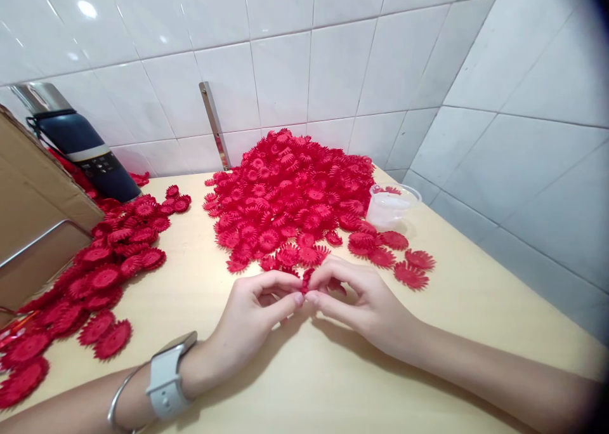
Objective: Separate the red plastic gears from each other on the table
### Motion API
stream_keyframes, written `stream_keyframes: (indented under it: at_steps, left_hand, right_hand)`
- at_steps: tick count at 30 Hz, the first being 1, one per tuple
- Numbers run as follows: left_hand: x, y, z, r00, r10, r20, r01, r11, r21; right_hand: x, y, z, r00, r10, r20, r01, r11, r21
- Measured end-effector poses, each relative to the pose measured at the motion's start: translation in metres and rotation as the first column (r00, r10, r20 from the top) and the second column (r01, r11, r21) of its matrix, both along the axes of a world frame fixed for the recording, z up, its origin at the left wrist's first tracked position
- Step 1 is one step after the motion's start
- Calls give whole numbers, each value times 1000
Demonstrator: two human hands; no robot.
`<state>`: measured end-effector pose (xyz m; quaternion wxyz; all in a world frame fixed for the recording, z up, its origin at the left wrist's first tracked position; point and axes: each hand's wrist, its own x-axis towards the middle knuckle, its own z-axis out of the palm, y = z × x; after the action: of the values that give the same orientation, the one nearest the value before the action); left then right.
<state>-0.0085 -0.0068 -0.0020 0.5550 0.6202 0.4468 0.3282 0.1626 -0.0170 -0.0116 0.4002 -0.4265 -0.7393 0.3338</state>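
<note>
Pinching a small red flower piece [306, 280] between the fingertips of both hands, I hold it just above the pale table [295, 370], at the near edge of the large red heap [290, 193]. My left hand [252, 320] and right hand [366, 304] meet at the piece, fingers clamped on it from either side. A white watch [166, 377] and a thin bangle [118, 399] sit on my left wrist. A clear plastic cup [392, 204] stands to the right of the heap. A second, flatter spread of red flowers [95, 275] lies at left, beside a cardboard box [33, 193] and a dark flask [80, 145] against the tiled wall [333, 59].
</note>
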Motion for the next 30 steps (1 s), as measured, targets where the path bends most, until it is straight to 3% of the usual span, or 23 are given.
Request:
stream_keyframes:
  at_steps: [16, 22, 30]
  left_hand:
    - [1, -1, 0, 993, -67, 94, 76, 992, -99]
    - [0, 2, 3, 999, -42, 19, 43, 995, -85]
    - [1, 4, 5, 993, -56, 102, 73, 983, -167]
  right_hand:
    - [0, 1, -2, 974, 28, -224, -98, 946, -309]
    - [0, 2, 1, 970, 111, -214, -173, 940, -295]
    - [1, 4, 0, 930, 138, -339, -261, 900, -348]
